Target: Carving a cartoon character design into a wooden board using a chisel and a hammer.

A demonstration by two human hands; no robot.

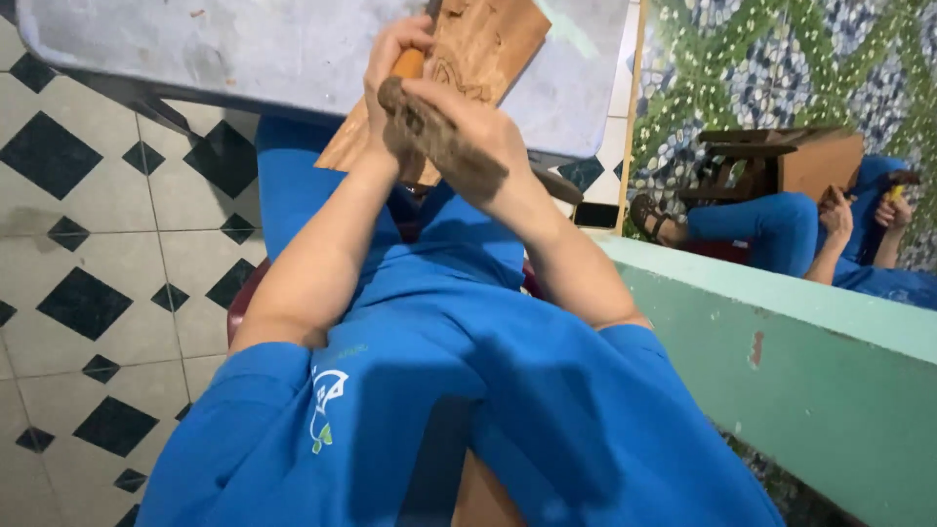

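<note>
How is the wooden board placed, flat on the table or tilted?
Tilted. The wooden board leans with its upper part on the grey table edge, its lower end toward the lap; the left hand and right hand work on it.

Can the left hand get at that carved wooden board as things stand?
Probably yes: the left hand, wrapped around an orange tool handle, is already right against the carved wooden board, with nothing between them.

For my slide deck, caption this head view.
Both hands grip an orange-handled tool against a carved wooden board.
</note>
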